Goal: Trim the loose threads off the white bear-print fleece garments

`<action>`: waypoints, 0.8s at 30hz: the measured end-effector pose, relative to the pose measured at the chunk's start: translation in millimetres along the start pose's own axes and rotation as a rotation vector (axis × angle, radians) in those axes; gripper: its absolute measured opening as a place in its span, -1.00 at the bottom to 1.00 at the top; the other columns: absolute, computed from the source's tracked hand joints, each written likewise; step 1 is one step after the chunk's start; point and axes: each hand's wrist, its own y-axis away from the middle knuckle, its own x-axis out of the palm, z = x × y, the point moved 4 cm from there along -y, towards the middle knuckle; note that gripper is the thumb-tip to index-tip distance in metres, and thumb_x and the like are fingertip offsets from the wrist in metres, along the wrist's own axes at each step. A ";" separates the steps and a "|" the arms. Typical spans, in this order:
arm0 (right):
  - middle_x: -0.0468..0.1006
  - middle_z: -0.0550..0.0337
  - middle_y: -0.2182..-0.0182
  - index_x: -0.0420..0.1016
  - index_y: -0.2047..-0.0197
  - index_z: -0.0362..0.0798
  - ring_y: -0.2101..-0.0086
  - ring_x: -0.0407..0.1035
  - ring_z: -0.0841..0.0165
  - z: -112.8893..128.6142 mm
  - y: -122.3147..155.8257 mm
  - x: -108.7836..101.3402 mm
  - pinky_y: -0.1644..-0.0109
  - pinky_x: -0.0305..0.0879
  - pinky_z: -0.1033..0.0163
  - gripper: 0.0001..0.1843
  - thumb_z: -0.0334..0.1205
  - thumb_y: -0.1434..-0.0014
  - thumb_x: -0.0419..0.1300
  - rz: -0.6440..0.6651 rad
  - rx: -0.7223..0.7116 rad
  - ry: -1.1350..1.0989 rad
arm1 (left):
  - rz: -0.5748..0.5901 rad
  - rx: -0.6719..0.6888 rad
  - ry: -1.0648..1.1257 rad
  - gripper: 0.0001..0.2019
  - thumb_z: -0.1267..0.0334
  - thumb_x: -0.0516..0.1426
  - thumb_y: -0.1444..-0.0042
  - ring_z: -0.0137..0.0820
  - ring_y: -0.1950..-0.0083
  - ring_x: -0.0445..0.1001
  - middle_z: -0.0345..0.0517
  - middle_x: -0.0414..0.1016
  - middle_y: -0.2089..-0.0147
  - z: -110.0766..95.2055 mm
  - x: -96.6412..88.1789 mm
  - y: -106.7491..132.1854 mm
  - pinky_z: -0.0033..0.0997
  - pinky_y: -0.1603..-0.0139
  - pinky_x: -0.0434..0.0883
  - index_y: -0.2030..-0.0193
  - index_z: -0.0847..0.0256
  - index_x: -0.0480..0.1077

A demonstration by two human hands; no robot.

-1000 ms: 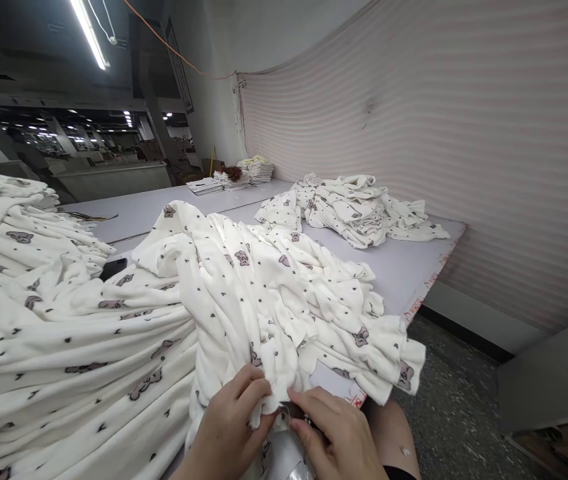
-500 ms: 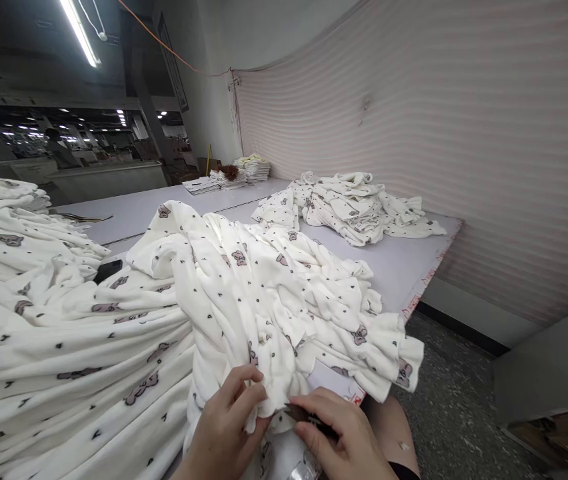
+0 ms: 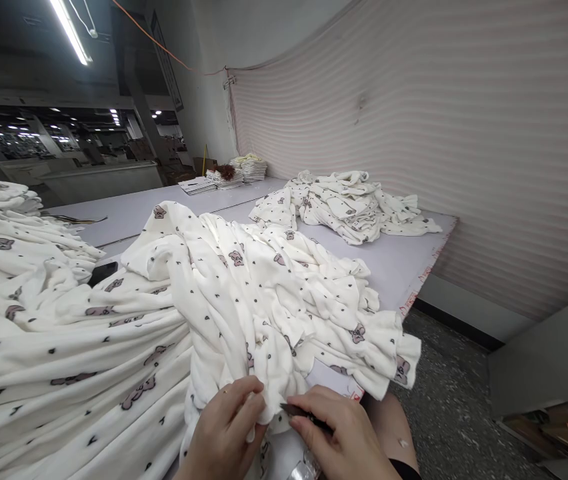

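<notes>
A white garment (image 3: 264, 293) printed with small hearts and grey bears lies bunched on the table in front of me. My left hand (image 3: 224, 433) pinches its lower edge at the table's near side. My right hand (image 3: 344, 440) is closed on a small dark metal tool (image 3: 299, 413), probably thread snips, whose tip touches the fabric edge right beside my left fingers. My bare knee (image 3: 394, 427) shows under the table edge.
A big heap of the same printed cloth (image 3: 39, 320) fills the left. A second pile of garments (image 3: 349, 207) lies farther back on the grey table (image 3: 394, 267). A dark phone (image 3: 103, 273) rests among the cloth. Stacked items (image 3: 234, 175) sit at the far end. A ribbed wall (image 3: 464, 133) runs along the right.
My view has drifted slightly left. My right hand has brought the dark tool's tip up to the fabric edge, and my left fingers have tightened on the hem.
</notes>
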 end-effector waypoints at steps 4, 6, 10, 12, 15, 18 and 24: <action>0.60 0.20 0.33 0.59 0.12 0.08 0.31 0.49 0.31 -0.9 -1.5 -0.6 0.27 0.32 0.32 -0.78 -0.22 -0.22 0.14 0.008 0.025 -0.033 | -0.014 0.041 -0.065 -0.81 0.53 0.02 -0.10 -0.30 0.25 0.46 0.05 0.45 0.17 -2.7 -0.9 -0.8 -0.36 0.27 0.45 0.18 0.23 0.31; 0.60 0.18 0.32 0.58 0.10 0.08 0.32 0.48 0.30 0.0 -1.3 -1.0 0.30 0.31 0.32 -0.77 -0.21 -0.20 0.16 0.020 0.022 -0.022 | -0.013 0.043 -0.067 -0.81 0.52 0.01 -0.10 -0.30 0.24 0.46 0.05 0.46 0.18 -2.8 -1.2 -1.4 -0.35 0.26 0.45 0.18 0.23 0.31; 0.60 0.19 0.34 0.59 0.15 0.10 0.31 0.49 0.29 1.2 -1.8 -2.6 0.29 0.30 0.32 -0.78 -0.22 -0.23 0.13 0.016 0.023 0.037 | -0.023 0.055 -0.053 -0.79 0.54 0.02 -0.10 -0.30 0.22 0.46 0.05 0.46 0.18 -2.1 -2.2 -2.6 -0.36 0.25 0.45 0.17 0.24 0.32; 0.59 0.21 0.35 0.60 0.17 0.11 0.31 0.49 0.30 1.1 -2.3 -4.1 0.28 0.31 0.33 -0.78 -0.21 -0.24 0.11 0.001 0.036 0.039 | -0.027 0.046 -0.039 -0.79 0.54 0.02 -0.09 -0.31 0.24 0.46 0.04 0.46 0.18 -1.3 -2.6 -3.1 -0.38 0.26 0.44 0.18 0.23 0.31; 0.59 0.19 0.32 0.55 0.09 0.09 0.31 0.49 0.30 4.2 -1.4 -5.4 0.30 0.32 0.34 -0.77 -0.18 -0.23 0.13 0.002 0.001 0.027 | -0.016 0.017 -0.005 -0.81 0.53 0.02 -0.10 -0.32 0.24 0.46 0.03 0.45 0.18 -0.1 -1.6 -3.0 -0.39 0.27 0.43 0.19 0.21 0.30; 0.58 0.17 0.29 0.53 0.07 0.08 0.31 0.49 0.28 9.0 1.5 -3.5 0.29 0.32 0.33 -0.77 -0.18 -0.23 0.13 0.012 -0.068 0.072 | 0.003 -0.017 0.034 -0.81 0.52 0.03 -0.11 -0.31 0.22 0.46 0.02 0.44 0.17 0.7 1.2 -1.7 -0.38 0.24 0.42 0.19 0.19 0.29; 0.55 0.18 0.26 0.45 0.05 0.05 0.29 0.46 0.31 0.4 -6.4 9.2 0.25 0.31 0.35 -0.73 -0.24 -0.14 0.18 -0.150 -0.040 -0.038 | 0.085 -0.293 0.326 -0.91 0.43 0.06 -0.15 -0.39 0.25 0.45 -0.12 0.44 0.25 10.3 2.3 -7.6 -0.47 0.23 0.38 0.31 0.16 0.27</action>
